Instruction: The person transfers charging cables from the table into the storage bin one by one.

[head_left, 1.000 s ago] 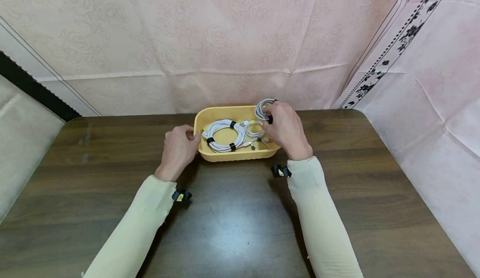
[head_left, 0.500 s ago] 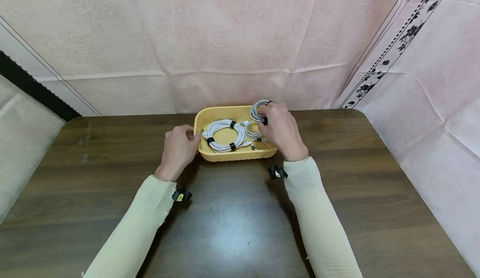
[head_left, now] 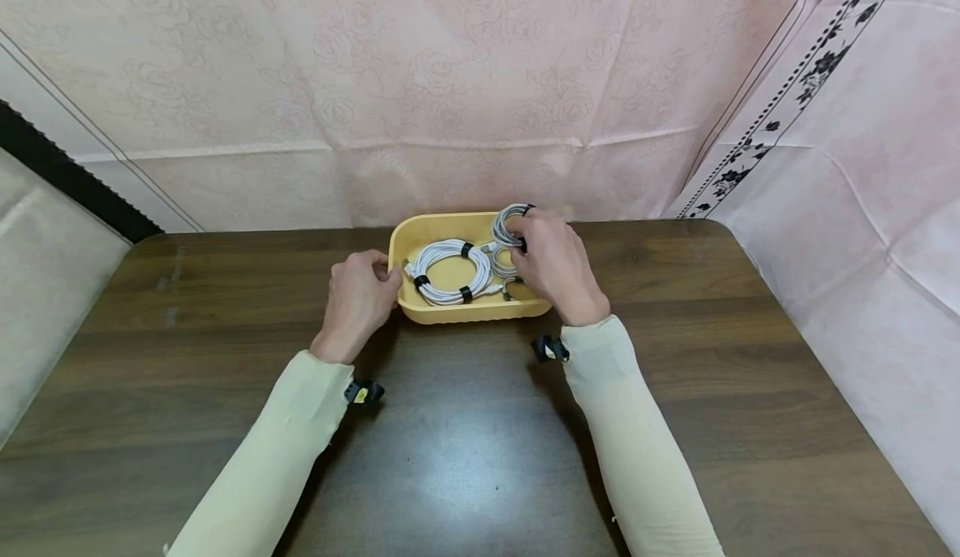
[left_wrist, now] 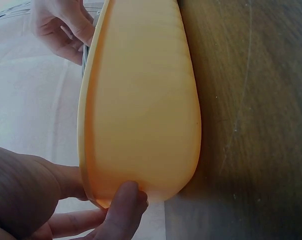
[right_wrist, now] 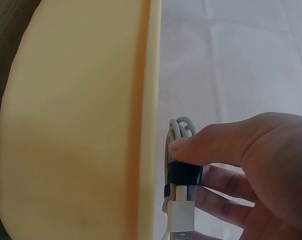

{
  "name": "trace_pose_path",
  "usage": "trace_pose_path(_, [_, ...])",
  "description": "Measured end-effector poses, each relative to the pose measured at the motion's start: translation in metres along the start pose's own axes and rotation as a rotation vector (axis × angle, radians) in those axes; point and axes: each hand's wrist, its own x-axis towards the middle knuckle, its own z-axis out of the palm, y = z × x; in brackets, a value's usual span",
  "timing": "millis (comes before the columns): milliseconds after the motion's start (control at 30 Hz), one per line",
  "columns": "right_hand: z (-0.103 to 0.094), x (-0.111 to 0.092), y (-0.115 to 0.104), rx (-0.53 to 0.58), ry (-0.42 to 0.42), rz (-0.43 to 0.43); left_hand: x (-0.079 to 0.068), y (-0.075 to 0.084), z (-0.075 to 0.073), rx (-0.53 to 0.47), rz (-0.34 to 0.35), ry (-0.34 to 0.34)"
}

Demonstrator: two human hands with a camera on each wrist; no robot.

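A yellow tray (head_left: pixel 480 313) stands at the far edge of the table. My left hand (head_left: pixel 357 303) pinches its left end, thumb outside the wall and fingers at the rim, as the left wrist view shows. Over the tray's right part, my right hand (head_left: pixel 557 263) holds a coiled grey-white USB cable (right_wrist: pixel 178 137) between thumb and fingers. A black strap (right_wrist: pixel 185 173) binds this coil, and its plug (right_wrist: pixel 181 216) hangs below. Inside the tray lie a larger white cable coil (head_left: pixel 450 297) with black straps and a smaller coil (head_left: pixel 501 267), partly hidden by my right hand.
The brown wooden table (head_left: pixel 450 440) spreads out in front of the tray and to both sides. Behind it hangs a pale pink floral cloth (head_left: pixel 450 90), close to the tray's far rim. A second cloth (head_left: pixel 885 232) covers the right side.
My right hand has moved left with the coiled USB cable, further over the tray and the small coil. My left hand and the tray have stayed in place.
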Motion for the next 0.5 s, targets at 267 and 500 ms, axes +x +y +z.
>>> trace_pose_path(267, [0.0030, 0.0016, -0.0041, -0.009, -0.010, -0.014, -0.0006, -0.0005, -0.0001, 0.001, 0.007, 0.006])
trace_pose_path(500, [0.0045, 0.0019, -0.0080, -0.028, -0.003, -0.047, 0.0000, -0.0018, 0.0004, 0.003, 0.018, 0.007])
